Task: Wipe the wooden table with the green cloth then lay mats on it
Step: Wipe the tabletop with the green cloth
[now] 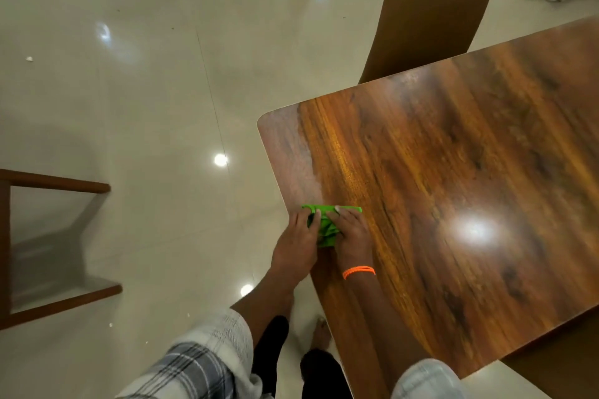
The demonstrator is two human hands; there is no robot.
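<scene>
A bright green crumpled cloth [325,225] lies on the glossy dark-grained wooden table [453,188], right at its left edge, between the near and far corners on that side. Both hands rest on it side by side. The left hand [298,236] lies over the cloth's left part with its fingers bent down onto the fabric, at the table's very edge. The right hand [351,233], with an orange braided band [358,271] on its wrist, presses on the cloth's right part, fingers laid forward over it. Whether either hand truly grips the fabric cannot be told. A tan padded chair [431,16] stands against the table's far edge. Pale glossy floor tiles [129,91] surround the table.
</scene>
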